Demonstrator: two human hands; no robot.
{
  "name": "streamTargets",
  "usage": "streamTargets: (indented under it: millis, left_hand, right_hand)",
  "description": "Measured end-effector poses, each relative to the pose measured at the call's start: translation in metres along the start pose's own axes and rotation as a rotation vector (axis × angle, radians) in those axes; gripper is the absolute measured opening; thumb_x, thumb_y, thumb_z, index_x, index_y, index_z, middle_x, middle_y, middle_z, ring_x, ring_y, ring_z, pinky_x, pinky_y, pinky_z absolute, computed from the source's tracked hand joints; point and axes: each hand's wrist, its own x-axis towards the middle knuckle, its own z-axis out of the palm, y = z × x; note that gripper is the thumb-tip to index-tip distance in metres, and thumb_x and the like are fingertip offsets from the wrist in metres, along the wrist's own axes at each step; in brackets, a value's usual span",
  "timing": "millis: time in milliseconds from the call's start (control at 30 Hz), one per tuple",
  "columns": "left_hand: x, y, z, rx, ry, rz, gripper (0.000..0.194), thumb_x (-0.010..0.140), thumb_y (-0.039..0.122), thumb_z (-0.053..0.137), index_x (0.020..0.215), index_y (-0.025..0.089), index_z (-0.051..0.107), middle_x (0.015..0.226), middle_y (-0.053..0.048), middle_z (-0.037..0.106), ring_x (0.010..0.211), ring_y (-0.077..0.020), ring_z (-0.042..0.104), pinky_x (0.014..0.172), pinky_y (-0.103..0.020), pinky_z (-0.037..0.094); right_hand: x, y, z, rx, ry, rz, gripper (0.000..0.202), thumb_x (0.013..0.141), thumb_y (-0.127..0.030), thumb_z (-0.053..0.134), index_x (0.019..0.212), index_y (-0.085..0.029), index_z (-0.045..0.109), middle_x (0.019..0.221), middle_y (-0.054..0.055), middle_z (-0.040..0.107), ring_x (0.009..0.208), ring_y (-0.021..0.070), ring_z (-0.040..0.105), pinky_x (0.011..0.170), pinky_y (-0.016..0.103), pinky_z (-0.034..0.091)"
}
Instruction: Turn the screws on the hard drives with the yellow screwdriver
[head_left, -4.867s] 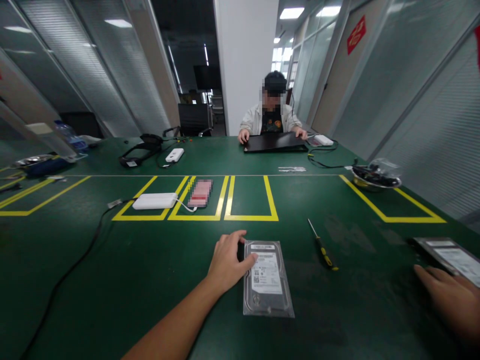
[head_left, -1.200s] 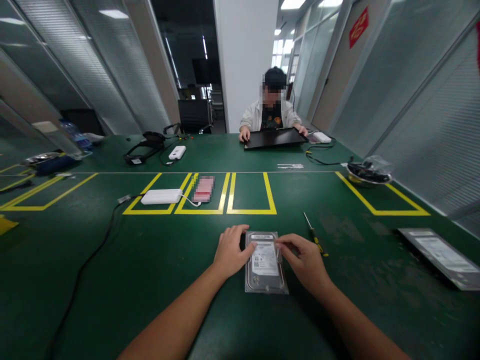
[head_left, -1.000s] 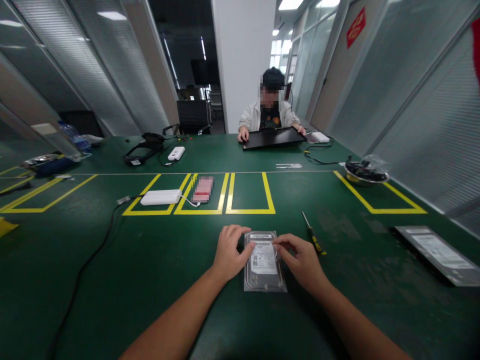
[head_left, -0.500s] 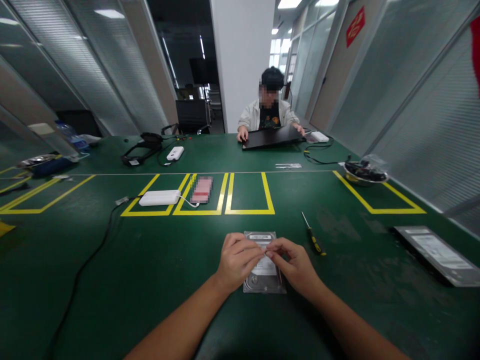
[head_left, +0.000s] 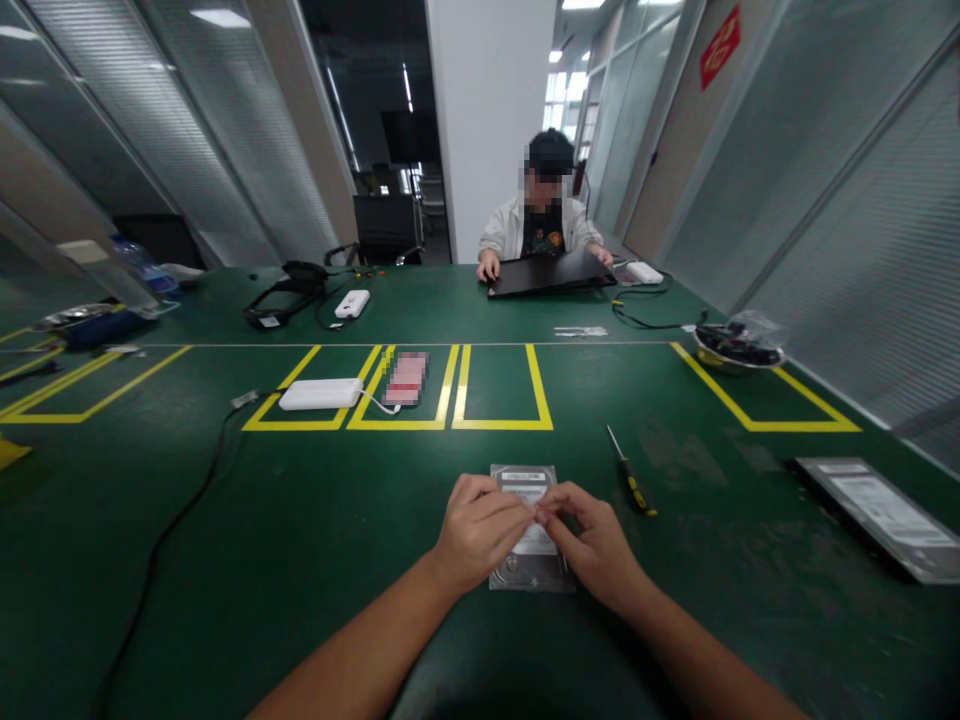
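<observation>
A hard drive (head_left: 534,570) with a white label lies flat on the green table, seemingly inside a clear bag or case. Over its middle, my left hand (head_left: 484,522) and my right hand (head_left: 589,535) meet with fingertips pinched together. Whatever sits between those fingertips, if anything, is too small and covered to make out. The hands hide much of the drive's label. To the right of my right hand rests a yellow-and-black screwdriver (head_left: 632,475), its shaft pointing away from me.
A second, larger-looking drive (head_left: 877,510) lies at the right. Farther back are a bowl of dark parts (head_left: 739,350), a white power bank (head_left: 321,394) and a phone (head_left: 407,378). Across the table a person (head_left: 544,225) holds a black panel (head_left: 555,273).
My hands stay pinched over the drive, with only a slight shift of the fingers. The whole view has moved a little.
</observation>
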Motion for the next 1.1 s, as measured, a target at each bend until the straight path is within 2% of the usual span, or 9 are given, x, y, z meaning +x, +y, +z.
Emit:
streamTargets:
  millis: [400, 633, 800, 1100]
  left_hand:
    - [-0.001, 0.004, -0.004, 0.023, -0.017, 0.039, 0.011, 0.089, 0.015, 0.06, 0.096, 0.019, 0.067, 0.088, -0.005, 0.073, 0.083, -0.0213, 0.058, 0.077, -0.037, 0.046]
    - [0.0, 0.004, -0.003, -0.037, -0.019, -0.001, 0.011, 0.092, 0.016, 0.057, 0.099, 0.019, 0.065, 0.089, -0.006, 0.071, 0.082, -0.0213, 0.058, 0.078, -0.038, 0.047]
    - [-0.001, 0.003, 0.001, -0.128, 0.011, -0.042, 0.008, 0.092, 0.015, 0.058, 0.097, 0.019, 0.063, 0.086, -0.005, 0.07, 0.078, -0.0191, 0.058, 0.078, -0.037, 0.046]
    - [0.004, 0.006, -0.001, -0.26, 0.031, -0.13, 0.007, 0.09, 0.016, 0.062, 0.095, 0.02, 0.065, 0.085, -0.004, 0.069, 0.079, -0.0192, 0.059, 0.077, -0.037, 0.047]
  right_hand:
    - [-0.006, -0.004, 0.013, 0.017, 0.023, -0.035, 0.013, 0.092, -0.028, 0.055, 0.091, -0.019, 0.063, 0.084, 0.003, 0.067, 0.079, 0.0163, 0.063, 0.074, 0.026, 0.048]
    - [-0.006, 0.001, 0.017, 0.098, 0.054, -0.005, 0.014, 0.093, -0.033, 0.056, 0.096, -0.019, 0.059, 0.087, 0.004, 0.063, 0.078, 0.0155, 0.06, 0.071, 0.026, 0.049]
    - [-0.006, -0.005, 0.017, 0.167, 0.064, 0.018, 0.017, 0.093, -0.036, 0.057, 0.094, -0.019, 0.054, 0.086, 0.003, 0.059, 0.08, 0.0154, 0.059, 0.072, 0.026, 0.05]
    - [-0.006, -0.005, 0.014, 0.193, 0.055, 0.035, 0.016, 0.093, -0.035, 0.058, 0.093, -0.02, 0.052, 0.085, 0.002, 0.06, 0.079, 0.015, 0.059, 0.071, 0.025, 0.048]
